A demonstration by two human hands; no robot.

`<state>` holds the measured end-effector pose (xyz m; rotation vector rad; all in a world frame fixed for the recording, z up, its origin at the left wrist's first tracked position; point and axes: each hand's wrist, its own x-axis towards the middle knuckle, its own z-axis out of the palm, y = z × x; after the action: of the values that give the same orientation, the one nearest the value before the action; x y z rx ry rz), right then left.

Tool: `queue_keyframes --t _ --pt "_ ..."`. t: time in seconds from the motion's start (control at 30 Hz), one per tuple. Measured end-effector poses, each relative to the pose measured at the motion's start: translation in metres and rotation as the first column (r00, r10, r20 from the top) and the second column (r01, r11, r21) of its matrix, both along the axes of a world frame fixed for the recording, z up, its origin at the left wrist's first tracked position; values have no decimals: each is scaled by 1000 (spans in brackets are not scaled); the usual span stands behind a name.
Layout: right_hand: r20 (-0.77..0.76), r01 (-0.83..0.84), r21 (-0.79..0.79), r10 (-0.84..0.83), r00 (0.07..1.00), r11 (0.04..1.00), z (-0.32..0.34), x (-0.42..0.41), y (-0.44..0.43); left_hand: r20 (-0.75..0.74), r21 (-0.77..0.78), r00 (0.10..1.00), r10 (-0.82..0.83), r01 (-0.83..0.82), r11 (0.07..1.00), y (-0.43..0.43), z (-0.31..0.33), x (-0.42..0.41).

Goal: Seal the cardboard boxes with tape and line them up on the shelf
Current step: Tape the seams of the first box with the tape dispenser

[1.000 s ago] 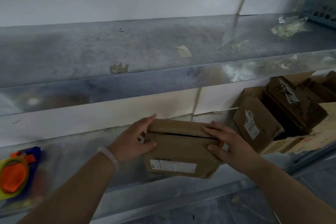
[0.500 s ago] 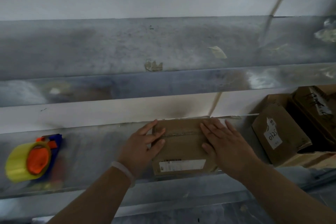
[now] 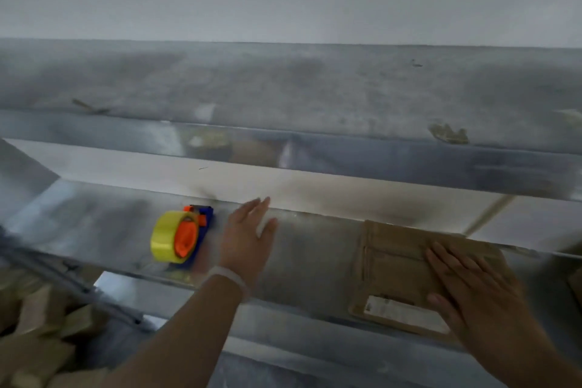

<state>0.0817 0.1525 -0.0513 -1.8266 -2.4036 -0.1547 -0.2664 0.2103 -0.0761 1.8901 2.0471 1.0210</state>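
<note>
fetching tape: flat brown cardboard box on grey metal shelf, pressed under flat right hand; left of box, left hand, grip open and empty, beside yellow-roll blue tape dispenser. next: grasp dispenser, tape box shut.

Right hand lay flat on the cardboard box, hiding its right portion and near right corner. Label on the box: print too blurred to read. Left hand was smeared by motion, fingertips indistinct. Tape dispenser: lower edge blurred, blade not discernible. Cardboard pile was cut off by the left and bottom edges. Brown corner at the right edge was mostly out of frame and not identifiable. Scrap on the upper shelf was too blurred to identify.
</note>
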Motion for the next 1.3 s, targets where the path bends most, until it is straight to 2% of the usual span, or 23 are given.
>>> queue_keyframes --t 0.07,0.13,0.17,0.2,0.27,0.33,0.4,0.47,0.63,0.8,0.93,1.03,1.1,1.2,1.3 --pt "4 17 -21 -17 1000 1000 -2 1 -1 -14 36 952 305 -304 952 2 -6 -53" --pt "10 22 -47 -21 1000 999 -3 3 -1 46 -122 832 552 -544 830 6 -14 -99" --pt "13 18 -48 -18 1000 999 -4 4 -1 79 -242 774 629 -597 765 8 -19 -118" --pt "14 16 -42 -15 1000 999 -4 5 -1 124 -360 728 674 -600 714 12 -24 -134" --pt "15 18 -31 -18 1000 999 -5 7 0 230 -532 681 695 -511 676 19 -34 -157" --pt "17 19 -22 -18 1000 1000 -7 9 -1 333 -614 652 681 -398 681 20 -39 -168" --pt "17 31 -36 -30 999 999 -6 9 -2 513 -638 527 678 -294 711 14 -39 -169" --pt "27 33 -56 -32 999 998 -3 9 -3 641 -625 407 651 -215 750 5 -36 -163" --pt "25 49 -94 -47 999 994 4 6 -7 835 -469 266 481 -111 876 -27 -17 -99" --pt "39 60 -132 -56 998 989 10 7 -10 961 -269 113 254 139 953 -59 23 -4" --pt "10 32 -155 -30 999 987 12 9 -16 994 -105 -8 113 321 941 -72 49 65" --pt "15 6 -107 -5 1000 994 11 11 -8 992 -42 -94 86 393 919 -74 57 110" --pt "-4 -30 -134 29 1000 991 5 15 -1 982 -43 -152 113 404 914 -73 59 137" --pt "-98 -105 -88 96 990 991 -3 22 10 955 -32 -260 143 391 920 -71 59 169" --pt "-242 -202 -179 156 958 963 0 29 25 919 -5 -365 149 367 930 -70 57 189"
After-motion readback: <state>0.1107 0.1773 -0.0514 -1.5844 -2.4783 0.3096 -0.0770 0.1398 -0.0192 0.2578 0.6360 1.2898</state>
